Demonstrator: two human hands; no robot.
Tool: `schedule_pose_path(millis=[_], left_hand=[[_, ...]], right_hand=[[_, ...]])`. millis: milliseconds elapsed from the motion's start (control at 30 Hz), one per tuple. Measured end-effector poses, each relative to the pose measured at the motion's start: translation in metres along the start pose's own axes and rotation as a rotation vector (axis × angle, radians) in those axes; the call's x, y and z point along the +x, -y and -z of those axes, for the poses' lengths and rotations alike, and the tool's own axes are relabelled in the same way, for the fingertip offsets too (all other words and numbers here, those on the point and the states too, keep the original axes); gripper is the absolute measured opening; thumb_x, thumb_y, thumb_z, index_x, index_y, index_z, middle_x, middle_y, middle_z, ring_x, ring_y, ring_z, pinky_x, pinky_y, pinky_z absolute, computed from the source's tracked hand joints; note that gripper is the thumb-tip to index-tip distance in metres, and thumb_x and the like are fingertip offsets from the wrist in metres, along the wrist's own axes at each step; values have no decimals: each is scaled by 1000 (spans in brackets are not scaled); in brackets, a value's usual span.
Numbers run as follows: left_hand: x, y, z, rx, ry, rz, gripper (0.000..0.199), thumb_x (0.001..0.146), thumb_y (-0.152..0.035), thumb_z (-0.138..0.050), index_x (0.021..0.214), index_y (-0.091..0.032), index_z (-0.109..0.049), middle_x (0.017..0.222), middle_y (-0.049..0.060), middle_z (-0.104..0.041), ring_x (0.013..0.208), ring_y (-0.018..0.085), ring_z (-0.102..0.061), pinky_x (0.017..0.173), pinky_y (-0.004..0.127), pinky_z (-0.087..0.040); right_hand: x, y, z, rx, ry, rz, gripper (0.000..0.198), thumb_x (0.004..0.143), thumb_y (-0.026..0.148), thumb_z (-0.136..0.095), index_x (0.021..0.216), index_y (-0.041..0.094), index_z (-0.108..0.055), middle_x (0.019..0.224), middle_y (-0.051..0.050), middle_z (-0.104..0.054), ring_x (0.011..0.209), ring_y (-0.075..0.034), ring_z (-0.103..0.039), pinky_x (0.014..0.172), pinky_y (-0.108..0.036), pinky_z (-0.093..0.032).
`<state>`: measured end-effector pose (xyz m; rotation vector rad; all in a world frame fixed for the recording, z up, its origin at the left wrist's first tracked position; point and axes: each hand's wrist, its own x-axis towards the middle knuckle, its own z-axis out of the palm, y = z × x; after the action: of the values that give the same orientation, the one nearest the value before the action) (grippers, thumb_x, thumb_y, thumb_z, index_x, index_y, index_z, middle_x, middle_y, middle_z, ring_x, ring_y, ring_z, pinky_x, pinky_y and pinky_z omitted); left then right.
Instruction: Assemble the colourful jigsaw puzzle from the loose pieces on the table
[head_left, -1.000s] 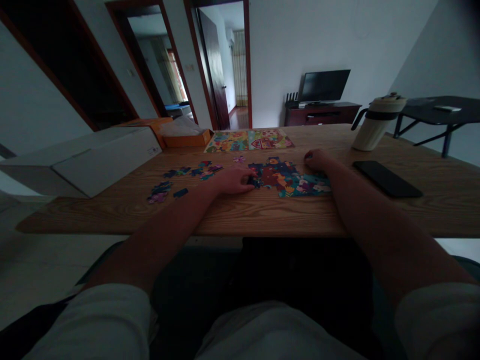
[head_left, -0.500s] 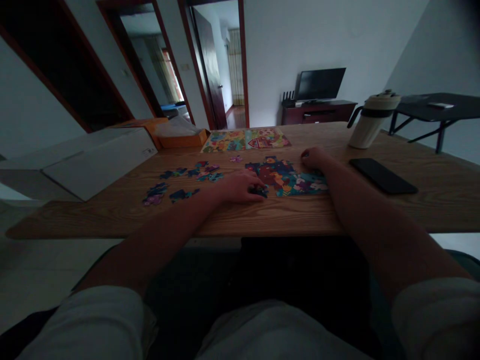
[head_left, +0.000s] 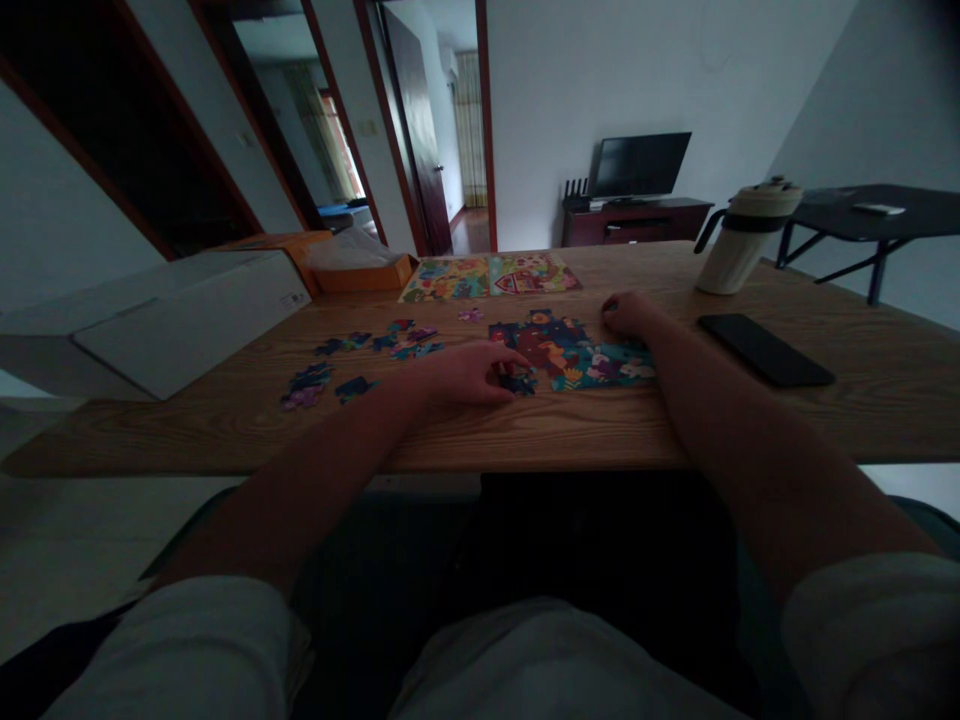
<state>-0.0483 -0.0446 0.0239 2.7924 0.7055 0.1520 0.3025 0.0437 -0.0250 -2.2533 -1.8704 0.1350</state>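
Dim wooden table [head_left: 675,420], near edge: left hand [head_left: 457,373] fingers pinched on loose puzzle piece [head_left: 519,381] beside assembled puzzle [head_left: 574,350], right hand [head_left: 628,314] curled, steadying its far corner.

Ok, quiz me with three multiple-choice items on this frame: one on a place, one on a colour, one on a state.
1. Where does the phone lie?
A. right of the assembled puzzle
B. on the white box
C. by the loose pieces

2. What colour is the open box?
A. green
B. orange
C. black

3. The left hand is:
A. raised
B. down, fingers on a dark piece
C. on the jug

Answers: 1 A, it lies past the right forearm; 2 B, its walls show orange; 3 B, it rests on the table.
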Motion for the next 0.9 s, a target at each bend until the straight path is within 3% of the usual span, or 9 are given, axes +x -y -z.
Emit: schedule_pose_path(millis=[233, 400, 500, 733, 900], left_hand=[[7, -6, -7, -64, -44, 53, 54, 79, -34, -72, 130, -22, -59, 116, 6, -69, 101, 21, -67, 89, 31, -51], [16, -9, -17, 58, -115, -62, 42, 87, -32, -67, 127, -21, -64, 130, 9, -63, 123, 26, -58, 109, 39, -41], [17, -8, -20, 97, -132, -131, 38, 93, -33, -62, 129, -24, -65, 135, 8, -61, 127, 25, -55, 113, 41, -37], [16, -13, -17, 160, -86, -148, 33, 96, -31, -58, 126, -24, -69, 123, 7, -71, 114, 23, -64, 104, 37, -45], [-8, -32, -14, 292, -38, -141, 33, 94, -24, -56, 124, -25, -70, 114, 8, -74, 103, 24, -69, 92, 35, -52]], right_hand=[[0, 0, 0, 22, -4, 3, 34, 89, 23, -56, 118, 17, -74, 111, -16, -73, 104, -29, -69, 90, -36, -53], [2, -1, 0, 12, 8, 2, 36, 87, 23, -59, 120, 17, -73, 112, -15, -73, 101, -28, -69, 88, -36, -54], [2, -1, -1, 3, 0, 10, 36, 87, 23, -59, 120, 16, -73, 112, -15, -73, 103, -28, -69, 90, -35, -53], [3, -1, -2, 31, 12, -1, 36, 89, 23, -58, 121, 15, -72, 112, -16, -73, 101, -27, -69, 87, -32, -52], [3, -2, -2, 21, 33, 14, 34, 89, 22, -56, 117, 16, -74, 110, -15, -74, 100, -27, -70, 87, -33, -53]])
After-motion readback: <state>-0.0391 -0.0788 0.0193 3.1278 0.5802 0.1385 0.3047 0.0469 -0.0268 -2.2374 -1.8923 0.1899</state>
